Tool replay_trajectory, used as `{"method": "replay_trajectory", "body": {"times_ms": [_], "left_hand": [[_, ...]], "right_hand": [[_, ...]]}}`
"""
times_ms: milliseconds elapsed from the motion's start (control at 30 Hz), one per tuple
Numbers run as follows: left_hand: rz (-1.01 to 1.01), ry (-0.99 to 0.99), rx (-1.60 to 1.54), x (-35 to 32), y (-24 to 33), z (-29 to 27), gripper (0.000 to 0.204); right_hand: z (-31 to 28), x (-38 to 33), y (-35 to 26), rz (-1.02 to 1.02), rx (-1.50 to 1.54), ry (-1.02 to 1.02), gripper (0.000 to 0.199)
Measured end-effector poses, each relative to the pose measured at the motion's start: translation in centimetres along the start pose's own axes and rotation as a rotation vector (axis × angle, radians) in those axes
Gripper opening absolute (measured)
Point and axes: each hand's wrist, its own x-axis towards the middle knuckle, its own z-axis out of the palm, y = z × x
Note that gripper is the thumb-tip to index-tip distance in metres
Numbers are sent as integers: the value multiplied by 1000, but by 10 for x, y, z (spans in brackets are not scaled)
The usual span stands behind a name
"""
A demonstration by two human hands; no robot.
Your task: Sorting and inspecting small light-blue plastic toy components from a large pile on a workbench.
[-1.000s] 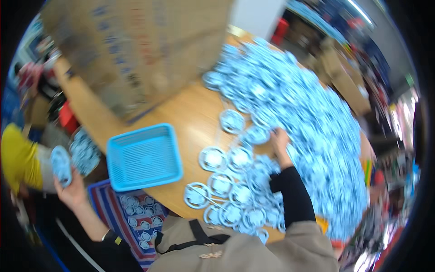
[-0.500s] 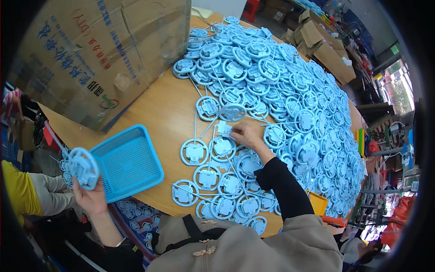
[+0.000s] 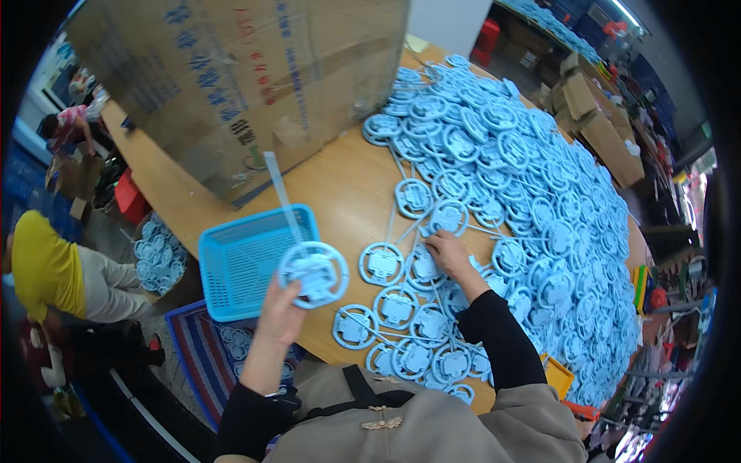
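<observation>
Pale-blue plastic ring piece (image 3: pixel 315 272) hangs in front of the slatted blue plastic basket (image 3: pixel 239 266), its flat, glossy stem angled upward, a raised plate filling its hoop. I see the left hand (image 3: pixel 279 315) pinching its rim, thumb against the near face. Over the smooth wood-grain table (image 3: pixel 347 181), the right hand (image 3: pixel 448 251) bunches its fingers at a second hoop (image 3: pixel 448 218); I can't tell whether they grip it. Beside it slopes a tangled heap (image 3: pixel 540 208) of matching hoops; a creased cardboard box (image 3: pixel 231 92) stands behind the basket.
</observation>
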Motion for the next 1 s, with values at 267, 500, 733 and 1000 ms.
{"method": "replay_trajectory", "body": {"times_ms": [267,500,733,1000], "left_hand": [[-85,-26,71,-5,-30,-7,47],[-146,16,120,-10,-31,-10,55],[-127,14,101,-14,-30,-14,54],[-175,36,205,30,-51,-20,62]], "right_hand": [[16,14,-1,-56,-93,-176,29],[10,-1,-2,64,170,-119,35],[24,3,-7,-35,87,127,24],[24,4,39,35,384,310,15]]}}
